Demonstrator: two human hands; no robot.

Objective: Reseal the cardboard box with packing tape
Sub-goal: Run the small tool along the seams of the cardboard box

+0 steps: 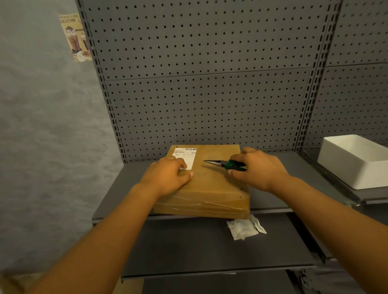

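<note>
1. Flat brown cardboard box (210,186), white shipping label on its top at the far left: it lies on the upper grey metal shelf (279,178), directly under both hands, its near edge reaching just past the shelf lip. Clear tape already runs along its near side face. Its long axis runs roughly away from the person.
2. Left hand (167,178): rests flat on the box's left half, partly over the label, fingers relaxed and gripping nothing.
3. Right hand (257,169): fingers curled round the handles of the green-handled needle-nose pliers (223,164), whose tips point left across the box top toward the left hand.
4. No roll of packing tape is in view; taping cannot begin until one is fetched, in my judgement.
5. White rectangular tub (357,161) on the neighbouring shelf to the right: nothing shows in the visible part of its interior.
6. Crumpled white wrapper (244,229) on the lower shelf, below the box's near right corner.
</note>
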